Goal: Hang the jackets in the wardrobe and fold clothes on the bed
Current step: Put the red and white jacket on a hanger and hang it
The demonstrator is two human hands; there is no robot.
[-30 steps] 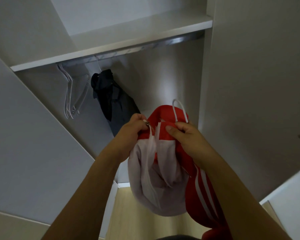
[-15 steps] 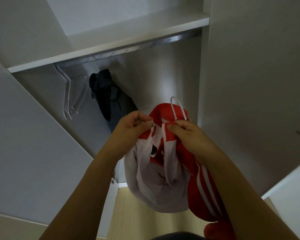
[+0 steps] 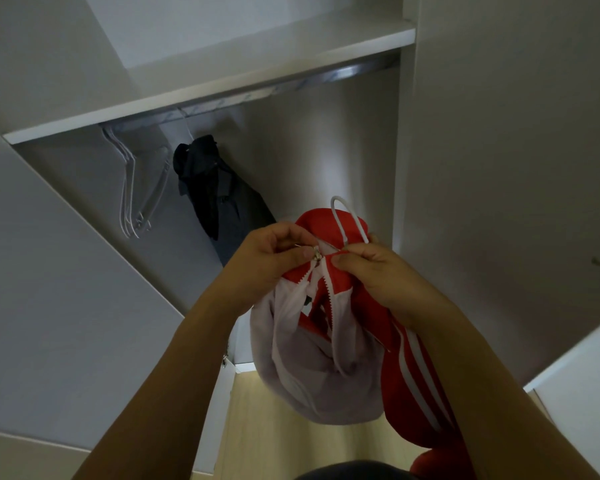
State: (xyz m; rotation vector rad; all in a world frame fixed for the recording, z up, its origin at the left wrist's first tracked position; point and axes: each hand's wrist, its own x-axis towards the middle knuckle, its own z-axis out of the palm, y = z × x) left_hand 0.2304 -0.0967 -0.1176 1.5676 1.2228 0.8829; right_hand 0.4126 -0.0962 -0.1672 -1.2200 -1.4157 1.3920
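A red jacket (image 3: 409, 382) with white sleeve stripes and a pale lining (image 3: 312, 379) hangs in front of the open wardrobe. It sits on a white hanger whose hook (image 3: 347, 216) sticks up above the collar. My left hand (image 3: 271, 261) pinches the metal zipper pull at the top of the open zip. My right hand (image 3: 378, 271) grips the other side of the collar and zip. A dark jacket (image 3: 219, 199) hangs on the rail (image 3: 326, 77) deeper inside.
Several empty white hangers (image 3: 136, 188) hang at the left end of the rail. A white shelf (image 3: 222, 91) runs above it. Wardrobe doors stand open at left (image 3: 66, 271) and right (image 3: 516, 168). Pale wooden floor (image 3: 274, 438) shows below.
Both hands have drawn together at the collar, bringing the two zip edges close. The left hand now pinches the zipper pull. The jacket has risen slightly.
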